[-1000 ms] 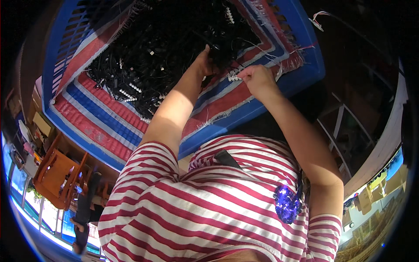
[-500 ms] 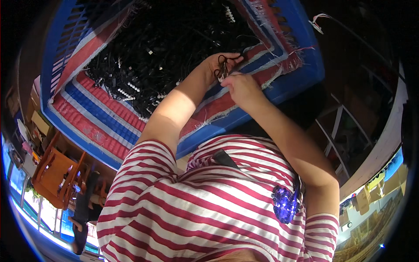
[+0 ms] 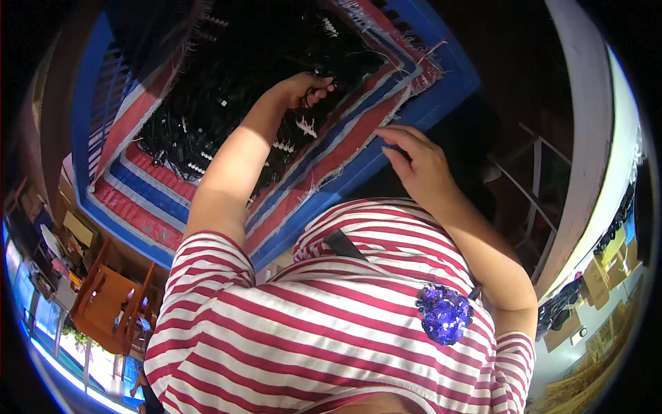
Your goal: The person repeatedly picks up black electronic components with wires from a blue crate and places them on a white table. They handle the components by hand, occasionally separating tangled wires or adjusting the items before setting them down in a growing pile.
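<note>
Basket: a blue plastic basket (image 3: 452,86) fills the upper left and upper middle of the frame.
Shirt: the person's red-and-white striped shirt (image 3: 331,324) spans the lower middle.
Heap: black cables (image 3: 234,69) lie massed inside the basket, upper middle.
Lining: red, white and blue striped cloth (image 3: 148,185) lies between heap and basket wall.
Chair: a brown wooden chair (image 3: 107,303), lower left.
Right hand: the right hand (image 3: 426,165), right of centre by the basket's edge, is empty, thumb and fingers parted.
Left hand: the left hand (image 3: 301,90), above centre over the heap, has fingers curled around a thin black cable (image 3: 307,100).
Ornament: purple sequins (image 3: 445,314) on the shirt, lower right.
Connector: a small white connector (image 3: 305,127) just below the left hand.
</note>
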Demonstrator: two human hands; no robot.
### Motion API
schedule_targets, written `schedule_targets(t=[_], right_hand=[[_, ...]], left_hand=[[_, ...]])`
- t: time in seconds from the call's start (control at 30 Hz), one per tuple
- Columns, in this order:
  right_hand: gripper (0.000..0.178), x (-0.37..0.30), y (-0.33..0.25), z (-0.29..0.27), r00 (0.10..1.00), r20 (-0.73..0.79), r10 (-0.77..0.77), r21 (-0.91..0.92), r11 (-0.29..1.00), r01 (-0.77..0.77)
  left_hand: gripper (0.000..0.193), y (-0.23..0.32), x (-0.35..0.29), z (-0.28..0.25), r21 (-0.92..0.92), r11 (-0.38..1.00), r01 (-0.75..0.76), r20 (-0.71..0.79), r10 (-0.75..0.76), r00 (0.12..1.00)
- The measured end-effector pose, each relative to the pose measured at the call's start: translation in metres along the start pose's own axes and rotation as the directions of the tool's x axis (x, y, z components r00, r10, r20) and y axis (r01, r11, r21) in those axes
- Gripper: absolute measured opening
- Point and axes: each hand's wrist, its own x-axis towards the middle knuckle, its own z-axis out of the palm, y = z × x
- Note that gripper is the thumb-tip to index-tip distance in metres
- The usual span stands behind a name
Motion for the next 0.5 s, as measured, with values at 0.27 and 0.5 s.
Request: schedule_targets(t=[0.27,0.5], right_hand=[[0.022,-0.039,0.014,-0.028,0.975,-0.209,0.073,0.132,0.990,-0.046],[0.020,-0.071,0.034,-0.033,0.950,-0.296,0.094,0.213,0.977,-0.030]], left_hand=[[0.026,0.040,-0.130,0.080,0.483,0.847,-0.221,0.030,0.236,0.971],[0.024,0.060,-0.276,0.136,0.603,0.761,-0.238,-0.012,0.307,0.952]])
